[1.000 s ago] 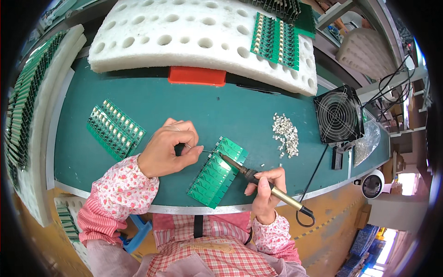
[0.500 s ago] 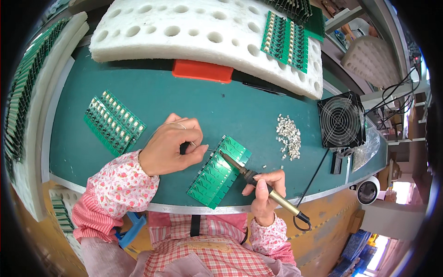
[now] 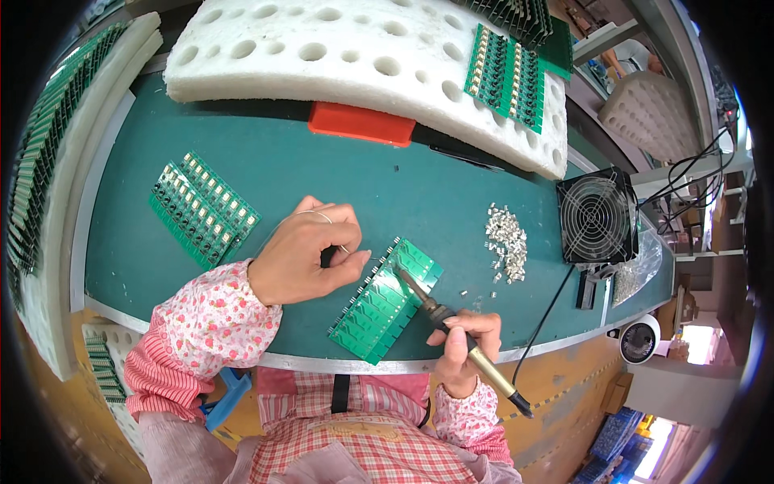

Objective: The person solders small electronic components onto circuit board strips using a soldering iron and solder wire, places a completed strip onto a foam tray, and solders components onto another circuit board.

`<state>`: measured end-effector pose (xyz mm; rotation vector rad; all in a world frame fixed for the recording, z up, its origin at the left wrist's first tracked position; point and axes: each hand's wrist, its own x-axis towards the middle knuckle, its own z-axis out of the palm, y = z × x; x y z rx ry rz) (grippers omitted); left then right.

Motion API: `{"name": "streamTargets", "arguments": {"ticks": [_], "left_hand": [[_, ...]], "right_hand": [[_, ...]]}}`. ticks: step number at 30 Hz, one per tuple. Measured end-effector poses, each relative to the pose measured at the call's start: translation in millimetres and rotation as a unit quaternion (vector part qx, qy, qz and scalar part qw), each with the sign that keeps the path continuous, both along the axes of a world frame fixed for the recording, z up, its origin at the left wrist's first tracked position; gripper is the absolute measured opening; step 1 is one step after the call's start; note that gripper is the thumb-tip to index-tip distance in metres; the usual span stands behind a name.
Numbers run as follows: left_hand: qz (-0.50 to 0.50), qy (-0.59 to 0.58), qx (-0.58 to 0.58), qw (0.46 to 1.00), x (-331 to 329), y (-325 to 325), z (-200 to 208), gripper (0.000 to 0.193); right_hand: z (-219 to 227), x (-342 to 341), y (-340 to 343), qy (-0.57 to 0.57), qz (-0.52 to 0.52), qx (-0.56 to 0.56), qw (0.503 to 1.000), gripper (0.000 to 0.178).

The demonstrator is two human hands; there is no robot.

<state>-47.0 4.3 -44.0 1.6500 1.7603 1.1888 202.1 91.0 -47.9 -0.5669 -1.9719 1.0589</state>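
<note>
A green circuit board (image 3: 383, 302) lies at a slant near the table's front edge, a row of metal pins along its left edge. My right hand (image 3: 466, 351) is closed round the handle of a soldering iron (image 3: 439, 310). The iron slants up and left over the board, its tip above the green face, right of the pin row; whether it touches cannot be told. My left hand (image 3: 310, 254) is closed left of the board, thumb and forefinger pinched near the pins. Thin solder wire (image 3: 343, 248) runs through its fingers.
Two populated boards (image 3: 201, 210) lie at the left. Small metal parts (image 3: 505, 242) are heaped at the right, beside a black fan (image 3: 597, 216). Across the back lies a white foam block (image 3: 266, 73) bearing boards (image 3: 504, 81), with a red piece (image 3: 360, 123) before it. Racked boards (image 3: 48, 145) stand far left.
The soldering iron's tip has drawn back from the pin row, right and slightly down over the board. My left hand stays closed in nearly the same place. The whole view has shifted slightly.
</note>
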Motion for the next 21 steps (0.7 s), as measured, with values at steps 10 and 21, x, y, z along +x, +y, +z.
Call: {"name": "streamTargets", "arguments": {"ticks": [10, 21], "left_hand": [[-0.002, 0.021, 0.001, 1.0, 1.2, 2.5, -2.6, 0.033], [0.002, 0.047, -0.001, 0.999, 1.9, 1.2, -3.5, 0.033]], "right_hand": [[3.1, -4.3, -0.8, -0.018, -0.003, -0.084, 0.996, 0.008], [2.6, -4.2, -1.4, -0.022, 0.004, -0.042, 0.999, 0.007]]}}
